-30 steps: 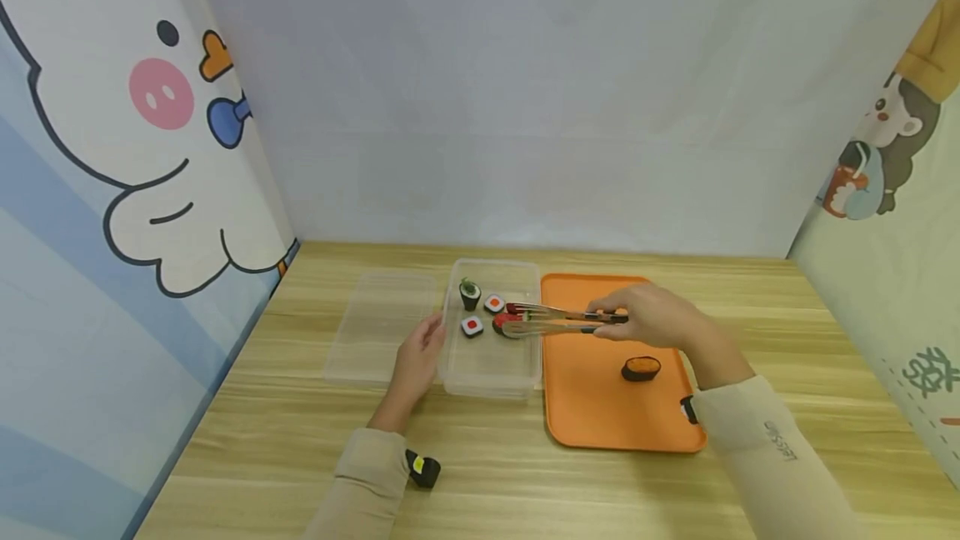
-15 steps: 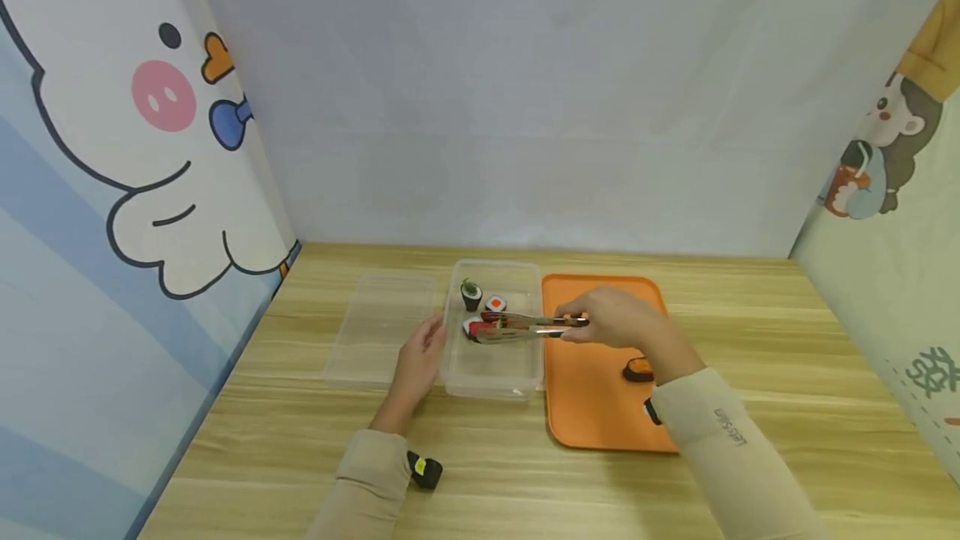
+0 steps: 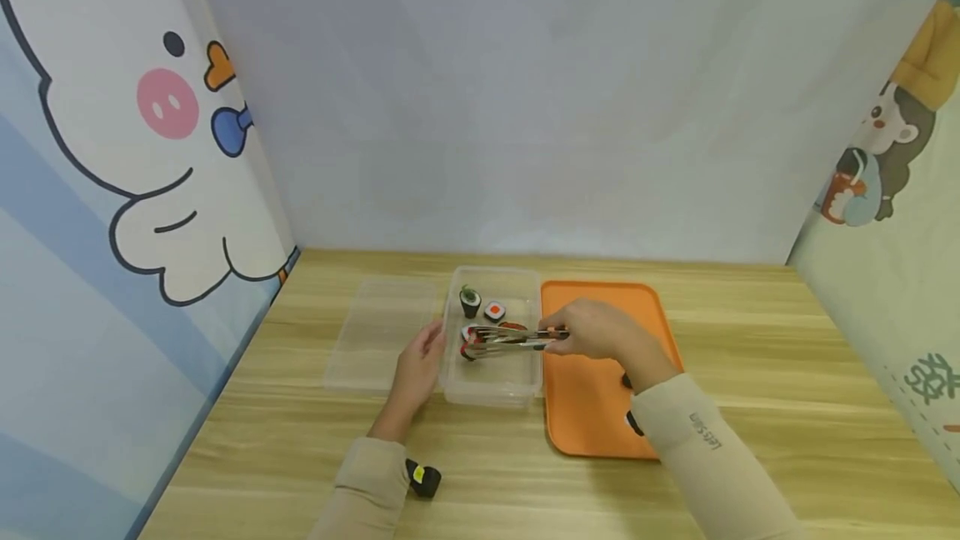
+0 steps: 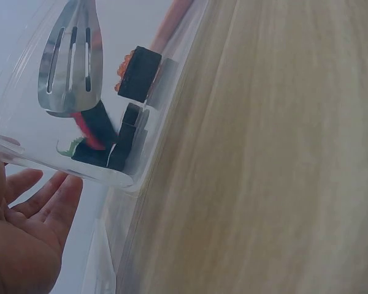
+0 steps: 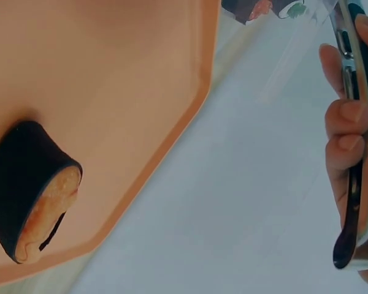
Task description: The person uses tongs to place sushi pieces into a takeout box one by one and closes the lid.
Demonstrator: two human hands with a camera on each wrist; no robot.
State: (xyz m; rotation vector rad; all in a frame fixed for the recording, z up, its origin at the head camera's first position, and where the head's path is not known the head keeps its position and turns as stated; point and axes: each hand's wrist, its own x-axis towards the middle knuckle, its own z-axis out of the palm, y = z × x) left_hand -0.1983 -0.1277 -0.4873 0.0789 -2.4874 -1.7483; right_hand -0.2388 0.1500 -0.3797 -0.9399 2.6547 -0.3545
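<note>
My right hand [image 3: 596, 328] grips metal tongs [image 3: 517, 340], which reach leftward into the clear plastic box [image 3: 495, 386]. At their tips is a toy sushi with red topping [image 4: 95, 125], tilted among the other pieces; whether the tips still pinch it I cannot tell. Also in the box are a sushi cone with green on top [image 3: 470, 302], a white roll with an orange-red centre [image 3: 494, 311], and a roe-topped sushi [image 4: 139, 73] partly behind the tongs. My left hand [image 3: 418, 363] rests against the box's left wall, its fingers [image 4: 58, 202] nearly straight.
An orange tray [image 3: 585, 423] stands right of the box, bearing an orange-topped sushi [image 5: 34, 190] and a black-and-white piece [image 3: 633, 422] partly under the sleeve. Left lies a clear lid [image 3: 367, 340]. A black sushi with yellow centre [image 3: 425, 480] sits beside the left sleeve.
My right hand has moved left and slightly toward me, carrying the red-topped sushi from the box's middle to its left part. The left hand stays at the box.
</note>
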